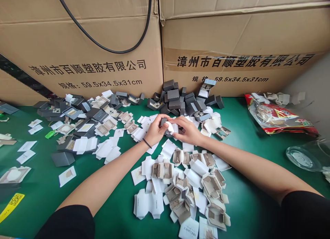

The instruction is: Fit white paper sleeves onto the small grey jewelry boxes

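- small grey box (163, 121): one piece, held clear of the table at the middle of the view, between the two hands and just in front of the heap of grey boxes.
- white insert (170, 127): one piece, touching the box's right side, between the fingertips of both hands.
- left hand (154, 130): fingers curled in and pressed together, with thumb and fingertips closed on the small grey box. A black band sits on the wrist.
- right hand (189, 130): fingers bent and close together, tips pinching the white insert. It touches the left hand at the fingertips.
- heap of grey boxes (177, 99): many, some open, piled against the cartons behind the hands.
- loose card inserts (190, 187): many, white and tan, folded, spread under and between the forearms.
- green table (38, 197): carries all of the above. More boxes and white cards are scattered at the left.
- cardboard cartons (77, 43): two, printed, standing along the back.
- black cable (103, 46): hangs in a loop across the left carton.
- red printed bag (278, 117): lies at the right, near a glass dish (301, 158).
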The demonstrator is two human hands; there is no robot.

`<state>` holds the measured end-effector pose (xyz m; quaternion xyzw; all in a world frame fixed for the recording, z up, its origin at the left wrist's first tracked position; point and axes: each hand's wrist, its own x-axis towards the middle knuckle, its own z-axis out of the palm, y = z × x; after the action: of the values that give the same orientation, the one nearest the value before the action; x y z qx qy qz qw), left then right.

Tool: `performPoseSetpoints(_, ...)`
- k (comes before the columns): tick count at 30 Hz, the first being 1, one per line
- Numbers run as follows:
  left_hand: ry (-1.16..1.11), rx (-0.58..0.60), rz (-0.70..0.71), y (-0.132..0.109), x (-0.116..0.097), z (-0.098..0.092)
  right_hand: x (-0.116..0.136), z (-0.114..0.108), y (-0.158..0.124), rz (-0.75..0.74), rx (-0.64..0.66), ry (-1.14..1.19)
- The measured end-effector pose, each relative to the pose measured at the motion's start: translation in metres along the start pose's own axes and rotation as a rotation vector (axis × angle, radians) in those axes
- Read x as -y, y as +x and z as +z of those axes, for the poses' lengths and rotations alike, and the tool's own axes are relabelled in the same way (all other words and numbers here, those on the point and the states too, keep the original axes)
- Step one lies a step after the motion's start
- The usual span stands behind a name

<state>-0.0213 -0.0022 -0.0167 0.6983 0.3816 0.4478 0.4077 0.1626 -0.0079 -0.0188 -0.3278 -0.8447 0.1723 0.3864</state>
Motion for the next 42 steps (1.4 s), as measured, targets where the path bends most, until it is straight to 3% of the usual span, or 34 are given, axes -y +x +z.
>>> performPoseSetpoints(6, -0.051, 0.005, -0.028, 0.000, 0.000, 0.001, 0.002, 0.001, 0.001, 0.004, 0.028, -0.035)
performPoseSetpoints(12, -0.075, -0.028, -0.011, 0.001, 0.007, 0.000, 0.002, 0.000, 0.001, 0.108, 0.021, -0.027)
performPoseSetpoints(18, -0.120, -0.056, -0.018, 0.003, 0.005, -0.001, -0.003, -0.001, 0.002, -0.101, 0.039, -0.056)
performPoseSetpoints(32, -0.136, -0.069, -0.024, 0.005, 0.007, -0.002, -0.009, -0.003, -0.002, -0.351, 0.000, -0.457)
performPoseSetpoints(42, -0.136, -0.102, -0.038, 0.004, 0.006, -0.001, -0.004, 0.000, -0.002, -0.335, -0.013, -0.378)
